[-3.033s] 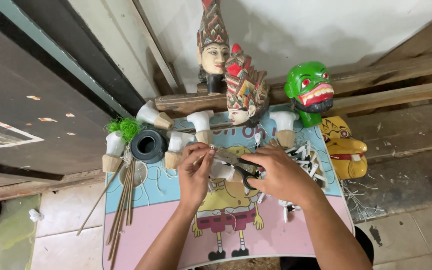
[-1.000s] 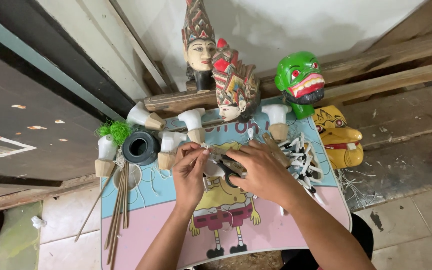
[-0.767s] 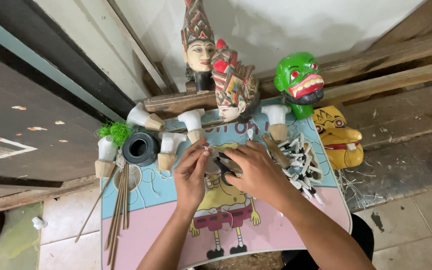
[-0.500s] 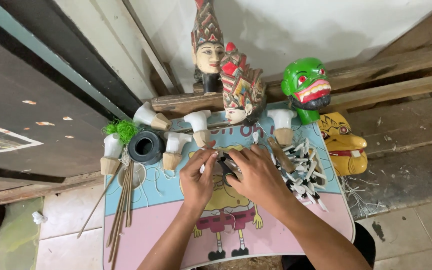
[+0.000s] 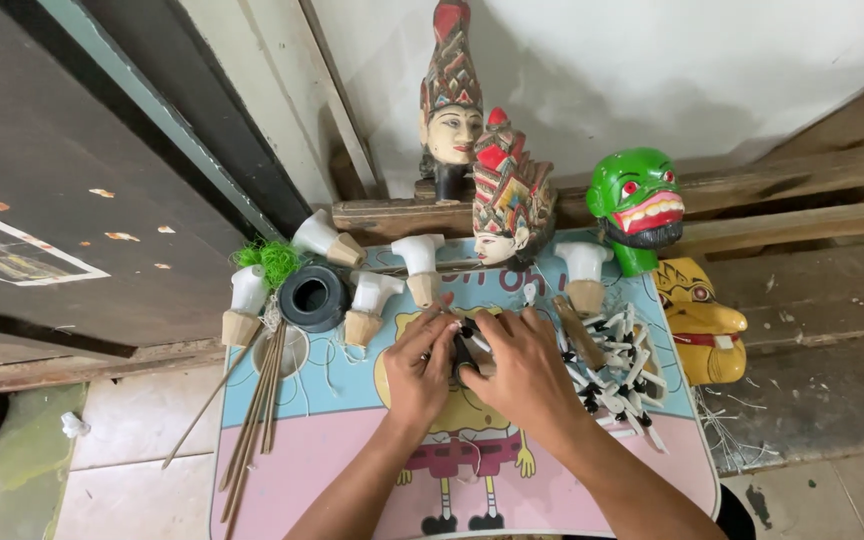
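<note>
Both my hands meet over the middle of a small cartoon-printed table (image 5: pixel 302 440). My left hand (image 5: pixel 417 372) and my right hand (image 5: pixel 519 372) pinch a small dark and white piece (image 5: pixel 464 345) between their fingers. Just right of my right hand lies a heap of several small white-and-black carved pieces (image 5: pixel 617 365). Beyond my fingers stands a white puppet neck piece with a wooden base (image 5: pixel 420 266). A carved puppet head with a red and gold crown (image 5: pixel 507 205) faces me behind it.
More white neck pieces (image 5: pixel 364 308) and a black ring-shaped roll (image 5: pixel 313 297) stand at the table's back left, with thin wooden sticks (image 5: pixel 252 400) lying along the left edge. A green mask (image 5: pixel 640 205), a yellow mask (image 5: pixel 697 320) and a tall crowned puppet head (image 5: pixel 451 110) line the wall.
My hands have drawn closer together over the small piece, and the long dark tool seen three seconds ago is mostly hidden under my right hand. My head has shifted slightly.
</note>
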